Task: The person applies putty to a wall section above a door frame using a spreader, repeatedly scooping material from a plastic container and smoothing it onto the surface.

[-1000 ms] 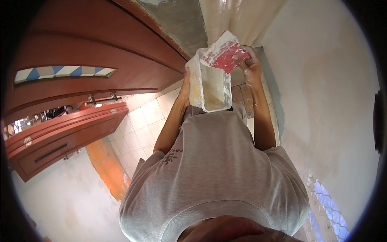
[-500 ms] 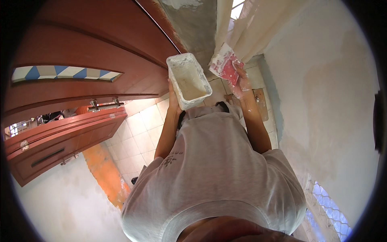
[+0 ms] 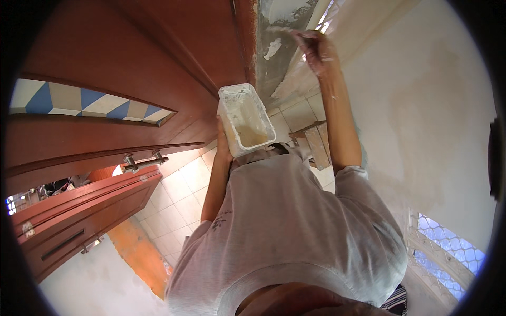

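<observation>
My left hand [image 3: 224,141] is closed on the side of a white rectangular tub [image 3: 227,117]. White putty is smeared inside it, and its open top faces up. My right hand [image 3: 320,52] is raised at the far grey wall strip [image 3: 276,37], its fingers closed and smeared with white. The pink putty spreader in that hand is hardly visible now, seen near edge-on and blurred. A fresh white putty patch [image 3: 272,48] shows on the grey strip beside the hand.
A reddish-brown door [image 3: 132,63] with a metal handle [image 3: 145,162] stands on the left. Pale plastered wall [image 3: 421,105] fills the right side. A small wooden stool [image 3: 316,146] stands on the tiled floor. A latticed window [image 3: 448,245] is at lower right.
My right hand has moved up and away from beside the tub to the grey wall strip with the spreader. A white patch now shows there. The left hand still holds the tub.
</observation>
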A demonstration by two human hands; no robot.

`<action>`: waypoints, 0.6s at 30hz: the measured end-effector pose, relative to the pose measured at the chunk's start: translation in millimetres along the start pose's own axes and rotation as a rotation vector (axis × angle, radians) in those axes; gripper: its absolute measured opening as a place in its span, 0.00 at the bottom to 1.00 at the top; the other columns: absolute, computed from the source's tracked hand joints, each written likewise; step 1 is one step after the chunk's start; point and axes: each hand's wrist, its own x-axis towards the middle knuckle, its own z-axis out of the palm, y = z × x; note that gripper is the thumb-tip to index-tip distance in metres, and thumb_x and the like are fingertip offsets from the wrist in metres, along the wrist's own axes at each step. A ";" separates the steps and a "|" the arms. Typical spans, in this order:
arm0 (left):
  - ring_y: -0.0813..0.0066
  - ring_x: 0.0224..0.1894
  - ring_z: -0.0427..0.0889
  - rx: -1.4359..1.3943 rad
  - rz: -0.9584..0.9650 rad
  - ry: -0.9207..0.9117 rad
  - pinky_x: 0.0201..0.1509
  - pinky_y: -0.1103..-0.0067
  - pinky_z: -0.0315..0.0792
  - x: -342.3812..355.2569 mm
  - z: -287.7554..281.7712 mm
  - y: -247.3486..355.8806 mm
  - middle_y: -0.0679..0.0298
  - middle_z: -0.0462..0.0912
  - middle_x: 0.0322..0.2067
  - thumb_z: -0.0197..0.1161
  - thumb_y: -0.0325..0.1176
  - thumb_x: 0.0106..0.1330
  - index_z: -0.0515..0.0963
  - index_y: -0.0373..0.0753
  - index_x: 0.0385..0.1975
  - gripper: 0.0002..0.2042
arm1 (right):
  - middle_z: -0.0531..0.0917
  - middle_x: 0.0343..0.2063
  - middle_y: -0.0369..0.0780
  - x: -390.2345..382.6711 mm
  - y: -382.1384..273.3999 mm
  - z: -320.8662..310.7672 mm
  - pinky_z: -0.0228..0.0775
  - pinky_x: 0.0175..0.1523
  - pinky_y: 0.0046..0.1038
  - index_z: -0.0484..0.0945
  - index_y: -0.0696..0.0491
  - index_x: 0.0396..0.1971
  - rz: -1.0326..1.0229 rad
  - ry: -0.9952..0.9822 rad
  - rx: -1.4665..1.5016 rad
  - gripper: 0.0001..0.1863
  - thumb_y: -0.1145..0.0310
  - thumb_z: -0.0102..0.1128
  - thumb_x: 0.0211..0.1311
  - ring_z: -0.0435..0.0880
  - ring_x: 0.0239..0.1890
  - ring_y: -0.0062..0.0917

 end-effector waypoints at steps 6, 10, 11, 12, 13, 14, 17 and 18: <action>0.56 0.69 0.74 0.016 -0.154 -0.071 0.71 0.60 0.74 -1.3 -8.7 16.2 0.53 0.70 0.69 0.40 0.72 0.74 0.59 0.41 0.76 0.43 | 0.84 0.44 0.51 -63.4 -26.0 -6.0 0.87 0.55 0.36 0.76 0.69 0.47 -0.406 0.043 -0.094 0.16 0.68 0.52 0.76 0.87 0.44 0.37; 0.59 0.67 0.76 -0.011 -0.123 -0.111 0.69 0.62 0.74 3.7 -14.8 17.2 0.54 0.72 0.68 0.40 0.70 0.76 0.59 0.41 0.76 0.42 | 0.86 0.42 0.46 -52.4 72.6 -83.7 0.83 0.48 0.32 0.79 0.62 0.52 -0.066 0.113 -0.499 0.16 0.66 0.50 0.76 0.88 0.44 0.34; 0.59 0.67 0.76 -0.056 -0.139 -0.134 0.69 0.63 0.75 2.6 -17.5 18.3 0.55 0.72 0.68 0.40 0.70 0.77 0.60 0.41 0.76 0.41 | 0.86 0.40 0.46 -46.4 86.0 -71.7 0.84 0.50 0.33 0.79 0.62 0.50 -0.035 0.145 -0.439 0.15 0.68 0.49 0.75 0.88 0.44 0.35; 0.59 0.67 0.76 -0.055 -0.140 -0.136 0.69 0.63 0.75 4.5 -20.4 17.6 0.55 0.72 0.68 0.40 0.70 0.77 0.60 0.41 0.76 0.41 | 0.86 0.39 0.47 -39.8 97.1 -59.3 0.85 0.51 0.33 0.79 0.63 0.49 -0.005 0.175 -0.377 0.15 0.70 0.47 0.75 0.88 0.43 0.36; 0.59 0.66 0.76 -0.034 -0.124 -0.145 0.69 0.63 0.74 8.9 -24.3 16.8 0.55 0.72 0.68 0.40 0.69 0.77 0.59 0.40 0.76 0.41 | 0.86 0.39 0.47 -25.5 95.5 -50.7 0.85 0.51 0.33 0.79 0.63 0.49 -0.008 0.178 -0.371 0.15 0.70 0.47 0.75 0.88 0.43 0.36; 0.59 0.66 0.76 -0.008 -0.113 -0.156 0.69 0.63 0.74 11.1 -26.6 17.0 0.55 0.72 0.68 0.41 0.69 0.77 0.59 0.40 0.76 0.41 | 0.86 0.37 0.50 -6.3 86.6 -41.6 0.87 0.47 0.35 0.78 0.66 0.46 -0.089 0.102 -0.325 0.14 0.71 0.48 0.74 0.89 0.40 0.37; 0.58 0.67 0.75 0.020 -0.145 -0.128 0.70 0.62 0.74 11.4 -22.4 20.2 0.54 0.72 0.69 0.40 0.69 0.77 0.59 0.41 0.76 0.41 | 0.87 0.36 0.52 12.5 50.3 -19.0 0.90 0.43 0.37 0.78 0.68 0.44 -0.199 0.038 -0.224 0.13 0.72 0.50 0.74 0.90 0.37 0.37; 0.58 0.67 0.75 0.026 -0.144 -0.136 0.70 0.62 0.74 10.1 -17.7 22.1 0.54 0.72 0.69 0.40 0.69 0.77 0.59 0.41 0.76 0.41 | 0.87 0.37 0.51 13.2 33.5 -11.1 0.90 0.44 0.37 0.78 0.67 0.44 -0.225 0.051 -0.169 0.13 0.72 0.50 0.74 0.90 0.36 0.36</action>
